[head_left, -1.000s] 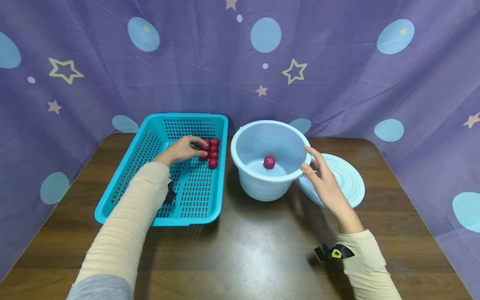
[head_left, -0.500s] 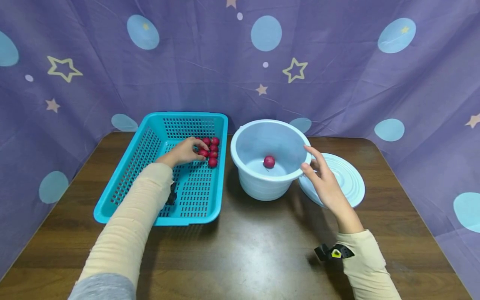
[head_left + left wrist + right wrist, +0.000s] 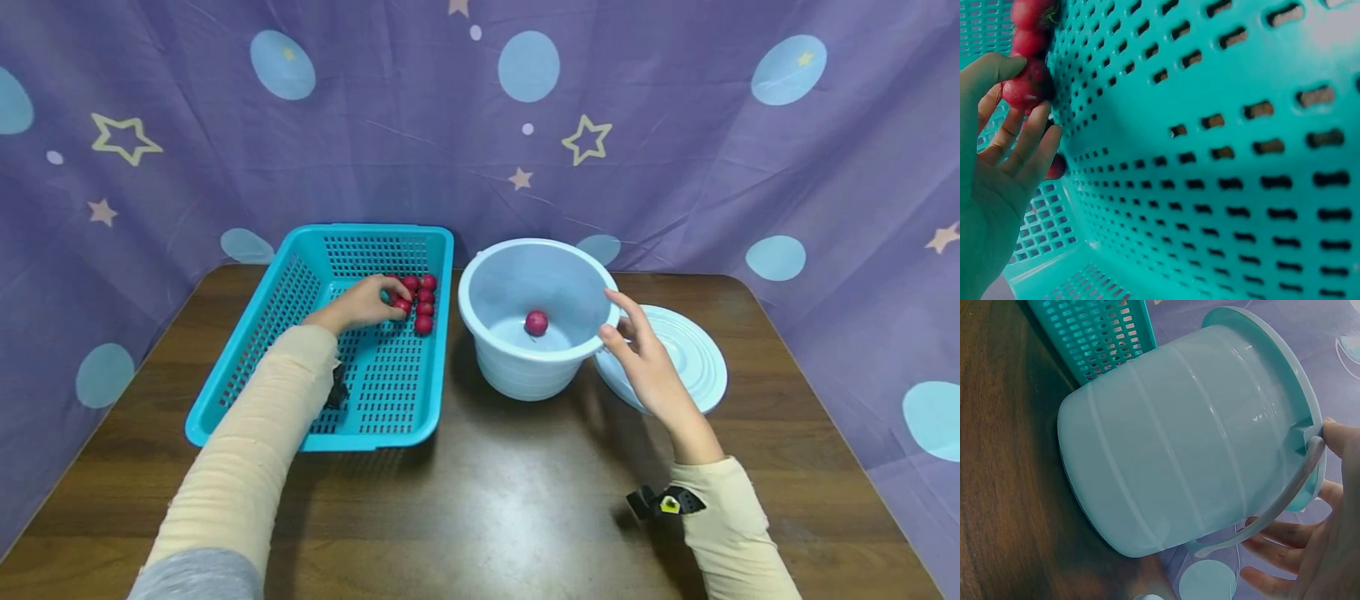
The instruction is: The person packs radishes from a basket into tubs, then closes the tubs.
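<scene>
Inside the turquoise basket (image 3: pixel 382 408) at the left, my left hand (image 3: pixel 360 302) pinches a red radish (image 3: pixel 1025 87) between thumb and fingers. Several more radishes (image 3: pixel 423 324) lie close by, along the basket's right side. My right hand (image 3: pixel 651 367) holds the rim of the pale blue bucket (image 3: pixel 525 379), thumb and forefinger at its right edge. A single radish (image 3: pixel 536 323) lies on the bucket's floor. In the right wrist view the bucket's handle (image 3: pixel 1272 509) hangs down by the fingers.
A pale blue round lid (image 3: pixel 693 358) lies on the brown wooden table (image 3: pixel 480 517), right of the bucket and partly behind the right hand. At the table's back hangs a purple curtain (image 3: pixel 420 108) with stars and dots.
My left hand stays among the radishes; its fingers have shifted slightly left and settled around one. The right hand keeps its place on the bucket's rim.
</scene>
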{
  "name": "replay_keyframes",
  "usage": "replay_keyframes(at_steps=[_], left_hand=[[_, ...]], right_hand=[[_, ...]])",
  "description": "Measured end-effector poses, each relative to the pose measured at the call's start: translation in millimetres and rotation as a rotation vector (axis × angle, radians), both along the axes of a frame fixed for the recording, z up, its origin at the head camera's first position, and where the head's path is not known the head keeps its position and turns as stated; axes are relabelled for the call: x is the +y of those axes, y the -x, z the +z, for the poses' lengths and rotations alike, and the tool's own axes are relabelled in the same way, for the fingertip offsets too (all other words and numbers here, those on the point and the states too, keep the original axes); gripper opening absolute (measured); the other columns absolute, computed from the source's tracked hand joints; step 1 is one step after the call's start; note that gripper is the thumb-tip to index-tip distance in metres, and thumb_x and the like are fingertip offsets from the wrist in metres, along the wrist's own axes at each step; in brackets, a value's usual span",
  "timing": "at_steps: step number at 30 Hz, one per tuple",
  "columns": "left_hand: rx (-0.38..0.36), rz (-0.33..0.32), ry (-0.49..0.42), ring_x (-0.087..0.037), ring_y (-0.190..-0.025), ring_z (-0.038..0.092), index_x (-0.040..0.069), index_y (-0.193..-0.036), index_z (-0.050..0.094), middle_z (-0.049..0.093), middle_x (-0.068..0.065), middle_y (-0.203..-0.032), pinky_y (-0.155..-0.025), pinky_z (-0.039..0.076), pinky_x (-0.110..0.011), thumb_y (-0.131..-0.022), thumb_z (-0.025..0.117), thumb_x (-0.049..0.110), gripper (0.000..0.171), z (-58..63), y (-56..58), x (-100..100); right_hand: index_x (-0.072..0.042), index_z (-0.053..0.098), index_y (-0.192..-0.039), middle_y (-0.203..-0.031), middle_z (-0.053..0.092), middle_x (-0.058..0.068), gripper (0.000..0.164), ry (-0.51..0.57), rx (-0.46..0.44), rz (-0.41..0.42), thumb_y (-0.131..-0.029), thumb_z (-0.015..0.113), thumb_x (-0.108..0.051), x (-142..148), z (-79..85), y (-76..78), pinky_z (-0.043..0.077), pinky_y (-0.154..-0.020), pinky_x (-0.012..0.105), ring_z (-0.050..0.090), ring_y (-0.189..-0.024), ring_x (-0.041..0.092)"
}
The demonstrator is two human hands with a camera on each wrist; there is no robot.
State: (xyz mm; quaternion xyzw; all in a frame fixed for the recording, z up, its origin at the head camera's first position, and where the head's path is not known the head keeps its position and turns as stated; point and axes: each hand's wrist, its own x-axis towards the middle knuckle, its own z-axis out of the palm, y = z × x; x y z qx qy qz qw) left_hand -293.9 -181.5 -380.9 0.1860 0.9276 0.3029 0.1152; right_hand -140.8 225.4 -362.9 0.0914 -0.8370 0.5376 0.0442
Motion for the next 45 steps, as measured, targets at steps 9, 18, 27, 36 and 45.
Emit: replay_keyframes(at_steps=[9,18,27,36,45], left_hand=[[0.074,-0.005,0.010,-0.032,-0.100,0.055,0.004,-0.117,0.066,0.056,-0.018,-0.119,-0.085,0.047,-0.046,-0.091,0.067,0.013,0.027,18.2,1.0,-2.3],[0.089,-0.003,-0.003,-0.030,-0.096,0.058,0.008,-0.120,0.067,0.052,-0.012,-0.116,-0.078,0.047,-0.043,-0.092,0.067,0.014,0.028,41.7,-3.8,1.2],[0.159,-0.020,-0.030,-0.029,-0.107,0.055,0.013,-0.120,0.067,0.053,-0.008,-0.120,-0.084,0.049,-0.047,-0.091,0.071,0.017,0.029,63.9,-12.9,4.9],[0.193,-0.074,-0.056,-0.027,-0.104,0.061,0.016,-0.119,0.068,0.058,-0.005,-0.121,-0.091,0.049,-0.047,-0.090,0.073,0.016,0.030,80.9,-25.7,11.1],[0.251,-0.085,-0.135,-0.025,-0.102,0.062,0.016,-0.120,0.067,0.055,-0.005,-0.114,-0.091,0.049,-0.047,-0.089,0.074,0.017,0.032,91.5,-37.3,22.0]], right_hand=[[-0.028,0.027,-0.157,-0.143,0.046,0.028,0.057,-0.013,0.007,-0.001,-0.104,0.049,-0.034,0.4,0.1,1.3,0.039,-0.103,0.056,0.051,-0.125,0.042],[-0.029,0.026,-0.157,-0.143,0.045,0.028,0.057,-0.018,0.001,-0.001,-0.104,0.048,-0.035,1.1,0.9,0.3,0.039,-0.103,0.057,0.051,-0.125,0.042],[-0.028,0.025,-0.157,-0.144,0.044,0.028,0.058,-0.017,-0.003,0.004,-0.105,0.048,-0.035,1.6,1.0,0.9,0.039,-0.103,0.058,0.049,-0.127,0.042],[-0.030,0.027,-0.156,-0.143,0.046,0.027,0.056,-0.028,0.001,-0.006,-0.105,0.048,-0.036,1.0,-0.1,1.5,0.039,-0.103,0.057,0.050,-0.126,0.040],[-0.029,0.026,-0.157,-0.141,0.048,0.027,0.057,-0.033,-0.001,-0.008,-0.105,0.048,-0.036,0.3,-0.7,0.9,0.039,-0.102,0.056,0.051,-0.124,0.039]])
